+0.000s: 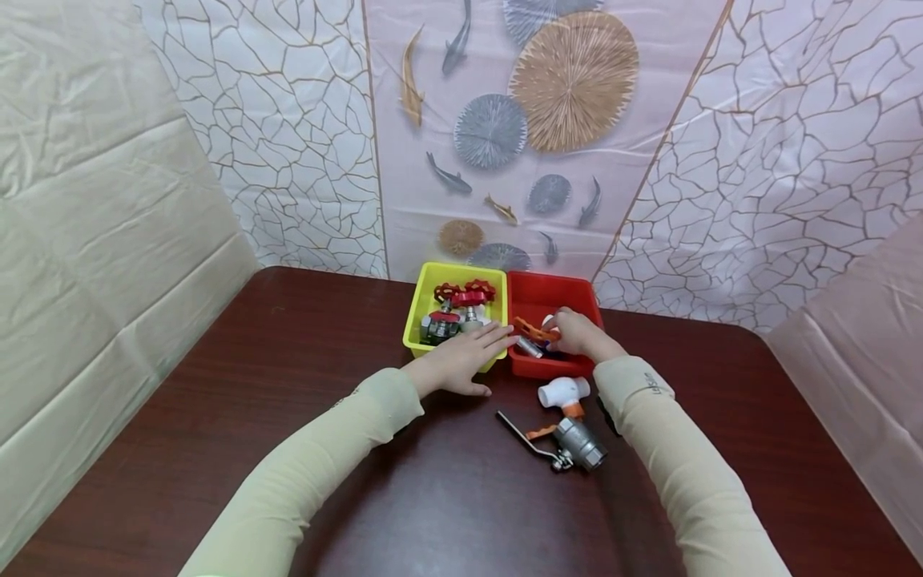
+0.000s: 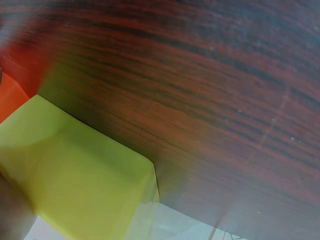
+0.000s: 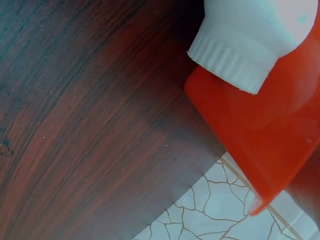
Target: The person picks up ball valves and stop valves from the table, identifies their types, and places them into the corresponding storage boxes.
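My left hand (image 1: 461,361) lies over the front right corner of the yellow bin (image 1: 414,320), fingers straight and its tips near the red bin's rim. Inside the yellow bin are valves with red handwheels (image 1: 469,295) and a valve with a red handle (image 1: 443,316). My right hand (image 1: 574,332) reaches into the red bin (image 1: 555,288), its fingers curled at a white valve with an orange handle (image 1: 534,328); the hand hides part of it. A metal cylindrical piece (image 1: 530,347) lies beside it in that bin.
In front of the red bin lies a white plastic valve (image 1: 562,393), seen close in the right wrist view as a ribbed white end (image 3: 230,60). Nearer stands a metal ball valve (image 1: 579,443) with a long lever (image 1: 525,437). A patterned cloth wall (image 1: 310,144) rises behind the table.
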Tool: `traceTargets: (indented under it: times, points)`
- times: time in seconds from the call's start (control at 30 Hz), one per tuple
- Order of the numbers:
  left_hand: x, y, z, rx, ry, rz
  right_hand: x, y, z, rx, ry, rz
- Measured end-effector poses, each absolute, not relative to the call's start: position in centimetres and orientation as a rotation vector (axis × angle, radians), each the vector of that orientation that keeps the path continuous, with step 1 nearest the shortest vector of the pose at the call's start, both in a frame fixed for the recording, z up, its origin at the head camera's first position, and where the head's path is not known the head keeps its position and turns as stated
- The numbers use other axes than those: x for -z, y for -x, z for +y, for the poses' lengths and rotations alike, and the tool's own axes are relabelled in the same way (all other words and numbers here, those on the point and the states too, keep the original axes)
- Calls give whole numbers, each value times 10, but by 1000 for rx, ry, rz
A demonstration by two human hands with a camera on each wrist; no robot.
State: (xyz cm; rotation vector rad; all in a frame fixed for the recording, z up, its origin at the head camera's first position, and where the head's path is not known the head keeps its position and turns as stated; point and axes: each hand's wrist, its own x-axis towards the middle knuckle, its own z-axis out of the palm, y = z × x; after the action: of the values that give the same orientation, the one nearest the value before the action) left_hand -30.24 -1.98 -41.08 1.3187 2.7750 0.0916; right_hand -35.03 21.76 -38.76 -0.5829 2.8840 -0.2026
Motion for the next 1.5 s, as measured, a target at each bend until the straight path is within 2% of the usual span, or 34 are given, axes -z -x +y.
traceTargets:
  times: [0.6, 0.9, 1.5]
  points:
    - [413, 303, -20, -111, -1328, 2779, 384, 347, 214, 69, 570, 2744]
    - [412, 302, -19, -109, -1323, 2786, 389, 346, 209, 38, 515, 2850]
    - [414, 301, -19, -113, -1337, 2805, 390, 340, 211, 108, 567, 2938]
